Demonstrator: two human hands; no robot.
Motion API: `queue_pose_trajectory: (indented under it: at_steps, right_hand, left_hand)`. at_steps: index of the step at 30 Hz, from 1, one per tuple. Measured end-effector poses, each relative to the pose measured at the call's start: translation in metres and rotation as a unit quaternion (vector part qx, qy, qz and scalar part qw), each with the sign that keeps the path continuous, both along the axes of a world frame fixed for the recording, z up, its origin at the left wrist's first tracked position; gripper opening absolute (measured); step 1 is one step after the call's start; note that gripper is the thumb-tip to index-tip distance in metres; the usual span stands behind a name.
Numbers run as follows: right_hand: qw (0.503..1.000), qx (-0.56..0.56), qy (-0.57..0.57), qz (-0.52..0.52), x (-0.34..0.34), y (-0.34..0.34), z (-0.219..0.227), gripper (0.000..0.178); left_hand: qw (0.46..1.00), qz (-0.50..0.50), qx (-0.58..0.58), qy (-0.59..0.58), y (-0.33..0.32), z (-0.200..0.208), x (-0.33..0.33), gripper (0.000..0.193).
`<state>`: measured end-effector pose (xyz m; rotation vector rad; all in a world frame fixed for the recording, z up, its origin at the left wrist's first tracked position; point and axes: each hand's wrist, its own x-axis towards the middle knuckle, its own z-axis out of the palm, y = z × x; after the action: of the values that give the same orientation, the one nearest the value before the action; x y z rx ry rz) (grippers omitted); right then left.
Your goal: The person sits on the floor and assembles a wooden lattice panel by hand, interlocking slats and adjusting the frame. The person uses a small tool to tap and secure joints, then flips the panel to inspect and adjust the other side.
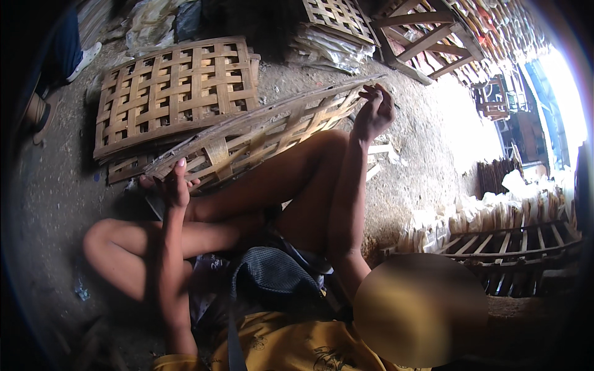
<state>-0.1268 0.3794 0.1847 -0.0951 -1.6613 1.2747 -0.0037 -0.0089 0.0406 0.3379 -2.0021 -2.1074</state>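
A woven panel of flat wooden or bamboo strips (266,133) stands tilted on edge in front of my bent legs, its long rim running from lower left to upper right. My left hand (176,185) is at the panel's left end, thumb raised by the rim and fingers curled around the corner. At the opposite end, my right hand (375,111) has its fingers bent over the upper corner. Just beyond lies a stack of similar woven panels (176,93), flat on the ground, partly covered by the tilted one.
Another woven panel (340,17) tops a pile of pale sheets (328,52) at the back. A wooden frame (427,37) stands right of it. Slatted racks (513,240) with pale packed material are at the right. Another person's foot (42,117) shows at far left.
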Motion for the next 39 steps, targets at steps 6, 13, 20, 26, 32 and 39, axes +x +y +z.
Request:
queue_pose_trajectory:
  at_steps: [6, 13, 20, 26, 32, 39]
  right_hand:
    - [0.985, -0.032, -0.119, 0.118, 0.010, 0.017, 0.034, 0.028]
    - [0.971, -0.202, -0.007, 0.125, 0.011, 0.019, 0.016, 0.029]
    - [0.988, -0.115, -0.005, 0.099, 0.013, -0.001, 0.011, 0.030]
    - [0.992, -0.099, -0.006, 0.080, 0.019, -0.010, 0.012, 0.029]
    - [0.988, -0.065, 0.000, 0.140, 0.019, -0.009, 0.007, 0.028]
    - [0.992, -0.005, 0.018, 0.123, 0.034, -0.026, 0.005, 0.029]
  left_hand:
    - [1.000, -0.001, 0.021, 0.022, 0.010, 0.011, -0.003, 0.041]
    - [1.000, -0.001, 0.011, 0.020, 0.003, -0.002, -0.005, 0.040]
    - [0.999, -0.012, -0.019, -0.028, 0.005, -0.001, -0.001, 0.048]
    - [1.000, -0.003, -0.012, -0.026, 0.005, 0.002, 0.000, 0.047]
    - [1.000, 0.001, 0.013, -0.010, 0.007, -0.004, -0.004, 0.047]
    - [1.000, 0.006, 0.002, -0.018, 0.010, -0.008, -0.004, 0.047]
